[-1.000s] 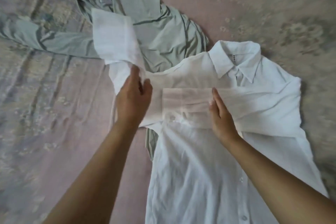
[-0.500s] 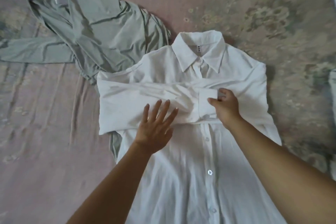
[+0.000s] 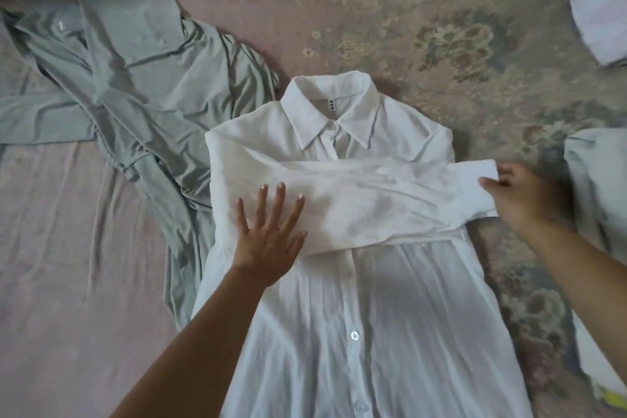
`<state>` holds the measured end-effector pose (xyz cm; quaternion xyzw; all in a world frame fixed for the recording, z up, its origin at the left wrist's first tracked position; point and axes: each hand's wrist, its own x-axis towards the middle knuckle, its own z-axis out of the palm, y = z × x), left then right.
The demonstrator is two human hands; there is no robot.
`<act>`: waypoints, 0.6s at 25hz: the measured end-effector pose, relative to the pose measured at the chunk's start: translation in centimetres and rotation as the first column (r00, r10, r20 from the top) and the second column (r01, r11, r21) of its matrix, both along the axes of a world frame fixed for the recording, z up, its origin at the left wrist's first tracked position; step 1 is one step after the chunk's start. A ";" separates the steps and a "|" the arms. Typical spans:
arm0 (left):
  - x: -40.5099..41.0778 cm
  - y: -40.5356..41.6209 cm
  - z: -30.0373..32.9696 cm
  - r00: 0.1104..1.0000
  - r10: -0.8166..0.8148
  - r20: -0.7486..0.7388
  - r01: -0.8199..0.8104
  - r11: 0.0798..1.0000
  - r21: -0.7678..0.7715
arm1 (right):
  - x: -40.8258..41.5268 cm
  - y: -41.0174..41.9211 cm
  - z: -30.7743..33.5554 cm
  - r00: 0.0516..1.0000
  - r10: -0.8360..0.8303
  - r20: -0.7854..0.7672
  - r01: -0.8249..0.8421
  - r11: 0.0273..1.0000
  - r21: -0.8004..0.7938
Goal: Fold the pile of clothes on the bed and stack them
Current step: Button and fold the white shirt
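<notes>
A white button-front collared shirt (image 3: 356, 299) lies face up on the bed's (image 3: 51, 248) pink floral sheet, both sleeves folded across its chest. The left hand (image 3: 268, 237) presses flat, fingers spread, on the sleeves; the right hand (image 3: 529, 197) pinches a cuff (image 3: 475, 187). A small neck label's (image 3: 330, 108) black lettering is unreadable. A crumpled grey-green shirt (image 3: 142, 85) lies partly beneath the white shirt's left side, toward the bed's far-left corner.

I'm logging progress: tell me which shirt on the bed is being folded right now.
The white shirt, collar up, sleeves crossed over its chest, under both hands. The grey-green shirt lies crumpled and untouched beside it.
</notes>
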<state>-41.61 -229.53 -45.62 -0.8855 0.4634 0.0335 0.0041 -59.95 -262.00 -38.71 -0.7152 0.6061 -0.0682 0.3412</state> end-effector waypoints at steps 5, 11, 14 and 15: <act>2.2 3.3 -2.0 0.984 0.175 0.022 -0.176 0.983 0.057 | 2.3 3.5 -0.5 0.974 0.019 0.228 -0.005 0.998 -0.064; 4.6 6.6 -1.7 0.953 0.301 -0.025 -0.297 0.949 0.105 | 6.4 10.1 -1.6 0.871 0.405 0.277 -0.440 0.895 0.073; 4.1 3.8 -0.9 0.967 0.251 0.039 -0.251 0.968 0.007 | 5.4 10.8 -3.8 0.743 0.668 -0.047 -0.664 0.726 -0.181; 3.7 2.7 -0.9 0.983 0.179 0.044 -0.179 0.984 0.000 | 5.1 10.9 -4.7 0.645 0.734 -0.214 -0.764 0.618 -0.183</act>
